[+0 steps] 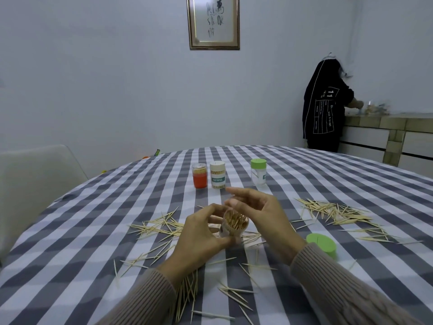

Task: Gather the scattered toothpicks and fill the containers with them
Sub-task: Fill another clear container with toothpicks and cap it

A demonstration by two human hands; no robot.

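The left hand point(201, 233) grips the open container point(234, 227) just above the tabletop point(93, 231), tilted toward the person so its mouth shows the packed toothpick tips. The right hand point(260, 214) hovers beside it, fingers spread wide, holding nothing. Loose toothpicks point(337, 212) lie flat around, pointing every way.

the white-lidded container point(217, 175), far centre on the surface, has a green band reading "toothpick". the dark top point(324, 109) of a person at far right shows a large "11"; its smaller print is illegible. the framed calligraphy point(213, 21) on the far wall cannot be made out.
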